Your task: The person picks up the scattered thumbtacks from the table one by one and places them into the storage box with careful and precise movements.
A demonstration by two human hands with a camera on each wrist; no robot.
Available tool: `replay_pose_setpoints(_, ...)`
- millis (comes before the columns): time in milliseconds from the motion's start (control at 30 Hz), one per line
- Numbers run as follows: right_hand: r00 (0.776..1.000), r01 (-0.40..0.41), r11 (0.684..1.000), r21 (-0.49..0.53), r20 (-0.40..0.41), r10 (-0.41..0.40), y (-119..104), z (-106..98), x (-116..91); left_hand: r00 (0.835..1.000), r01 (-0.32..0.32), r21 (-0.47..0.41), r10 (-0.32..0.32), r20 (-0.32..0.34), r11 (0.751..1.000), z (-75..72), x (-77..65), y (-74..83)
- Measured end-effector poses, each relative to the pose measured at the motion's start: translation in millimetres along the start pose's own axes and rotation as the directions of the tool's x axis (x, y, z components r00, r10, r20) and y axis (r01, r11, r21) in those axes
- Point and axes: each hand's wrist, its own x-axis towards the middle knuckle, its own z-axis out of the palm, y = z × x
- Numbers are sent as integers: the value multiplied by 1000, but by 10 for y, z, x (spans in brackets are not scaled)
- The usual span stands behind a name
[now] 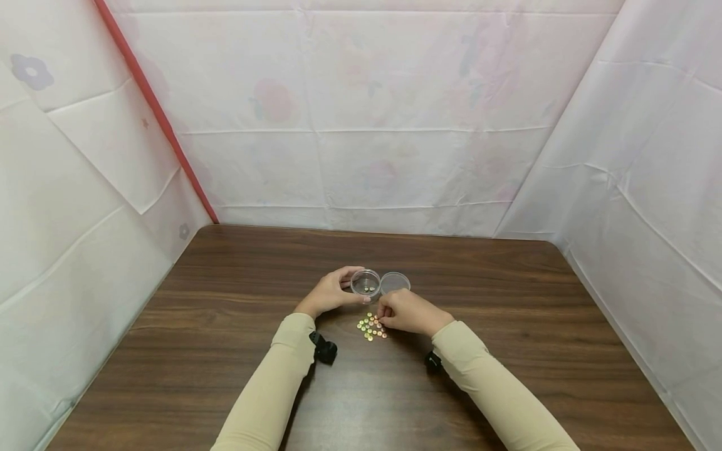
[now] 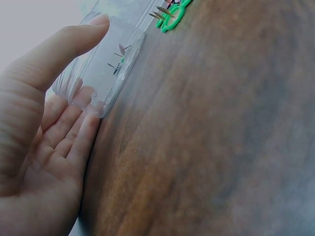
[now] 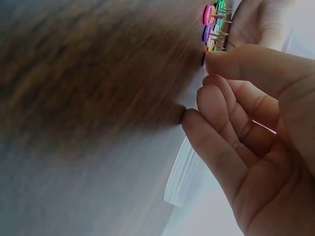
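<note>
My left hand (image 1: 331,290) grips a clear round plastic box (image 1: 358,285), thumb at the near side and fingers round the far side. A few thumbtacks (image 2: 121,50) lie inside it, some with their points up. Just in front of the box, several thumbtacks (image 1: 369,330) with coloured heads are spread on the table. At the right edge of this group is my right hand (image 1: 414,311), thumb and forefinger pinching at a thumbtack (image 3: 204,59) that the fingertips mostly hide. Its other fingers (image 3: 211,140) reach down to the tabletop.
A clear round lid (image 1: 395,280) lies against the right side of the box, partly behind my right hand. The brown wooden table (image 1: 225,351) is bounded by pale cloth walls (image 1: 366,169) at the back and both sides.
</note>
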Motion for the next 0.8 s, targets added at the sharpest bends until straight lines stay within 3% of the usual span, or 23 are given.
replay_pose_setpoints(167, 1000, 1, 1000, -2, -5, -1, -4, 1, -6, 1000, 15, -2, -14, 13, 1000, -6, -3, 30)
replay_pose_setpoints(367, 1000, -6, 1000, 20, 0, 6, -5, -17, -17, 999, 39, 16, -38, -24, 999, 37, 116, -234)
replay_pose_setpoints(600, 1000, 5, 999, 39, -3, -5, -13, -36, -29, 1000, 10, -4, -10, 22, 1000, -8, 8, 14)
replay_pose_setpoints(800, 1000, 12, 999, 46, -2, -12, 10, -38, -24, 1000, 14, -28, -14, -3, 1000, 26, 120, -234)
